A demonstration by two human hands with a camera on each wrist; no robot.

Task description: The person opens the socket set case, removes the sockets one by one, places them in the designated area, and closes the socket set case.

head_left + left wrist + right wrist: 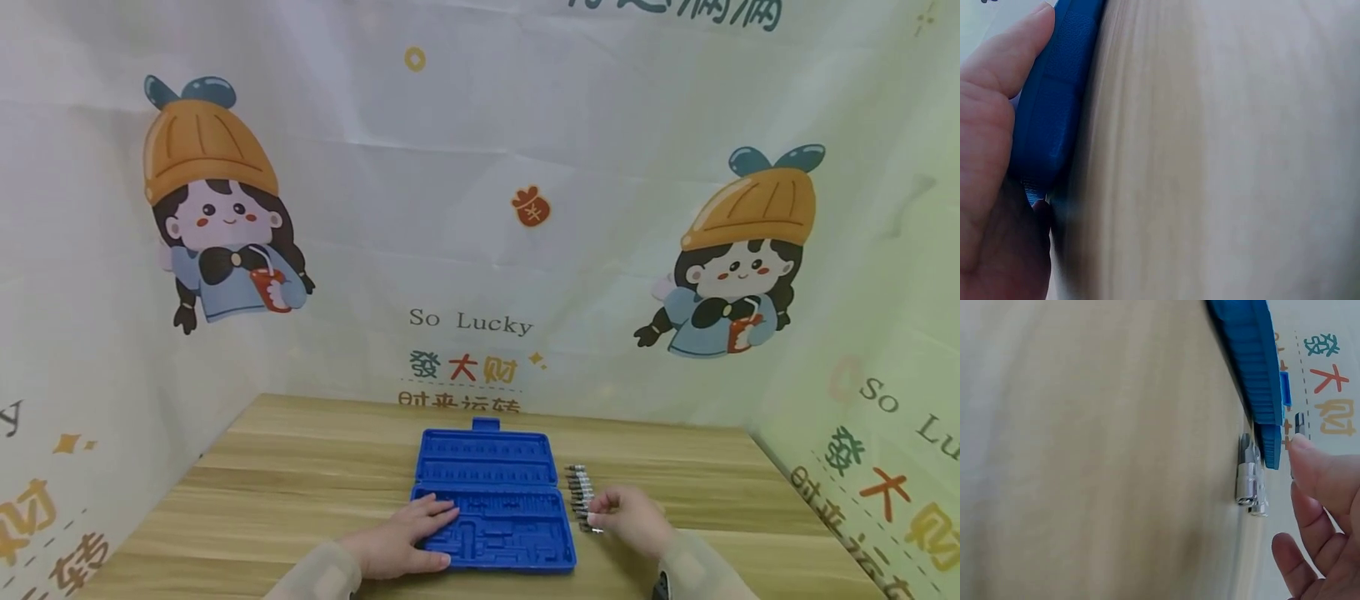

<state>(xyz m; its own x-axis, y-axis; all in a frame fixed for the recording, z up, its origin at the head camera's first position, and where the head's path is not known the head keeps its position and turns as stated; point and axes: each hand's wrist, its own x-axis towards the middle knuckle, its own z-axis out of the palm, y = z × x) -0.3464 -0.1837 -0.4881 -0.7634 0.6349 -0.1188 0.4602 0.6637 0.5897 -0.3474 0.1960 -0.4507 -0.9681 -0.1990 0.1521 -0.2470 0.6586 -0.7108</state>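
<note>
An open blue plastic tool case (517, 558) lies on the table, its moulded slots showing. My left hand (408, 537) rests on the case's left side with fingers spread over the lower half. In the left wrist view, the thumb of that hand (988, 125) lies along the blue case edge (1063, 81). To the right of the case, a column of silver bit sockets (579, 483) lies on the wood. Over the near end of that column, my right hand (630, 521) pinches a bit socket (1299, 423), whose dark tip shows above the thumb. Other bit sockets (1246, 481) lie below it.
The wooden table (285, 467) spreads to both sides of the case. Behind it hangs a printed cloth backdrop (465, 250) that also runs along the sides. A latch tab (486, 424) sticks out from the lid's far edge.
</note>
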